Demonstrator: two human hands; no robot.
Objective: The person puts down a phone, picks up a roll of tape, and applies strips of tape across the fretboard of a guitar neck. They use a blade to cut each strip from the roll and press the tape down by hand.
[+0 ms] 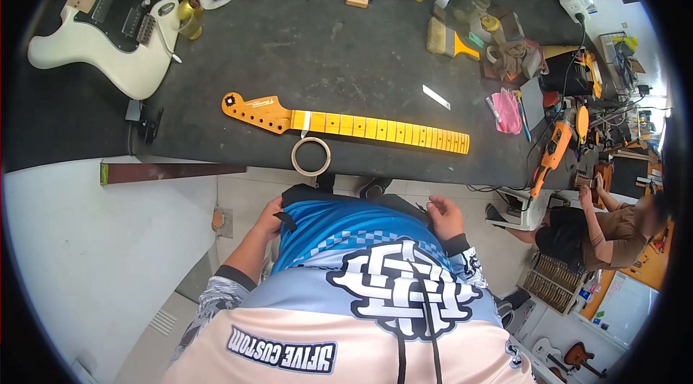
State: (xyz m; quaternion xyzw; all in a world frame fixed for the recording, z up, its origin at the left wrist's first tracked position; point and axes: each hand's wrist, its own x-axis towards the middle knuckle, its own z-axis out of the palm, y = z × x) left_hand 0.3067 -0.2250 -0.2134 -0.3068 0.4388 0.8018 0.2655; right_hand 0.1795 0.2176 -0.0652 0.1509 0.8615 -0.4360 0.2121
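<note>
My left hand (271, 218) is closed on the black hem of my blue and pink shirt (361, 254), at its left side. On the other side, my right hand (445, 216) has curled fingers at the same hem; part of its grip is hidden. A guitar neck (379, 129) with a yellow fretboard lies on the dark workbench (317, 45) in front of me, its headstock to the left. White tape crosses the neck near the nut. A roll of masking tape (311, 157) rests at the bench's near edge, just below that tape.
A white guitar body (119, 30) lies at the far left. Toward the right are a wide brush (449, 41), a small white ruler (436, 97), a pink cloth (507, 110) and an orange power tool (554, 149). Another person (606, 229) sits at the right.
</note>
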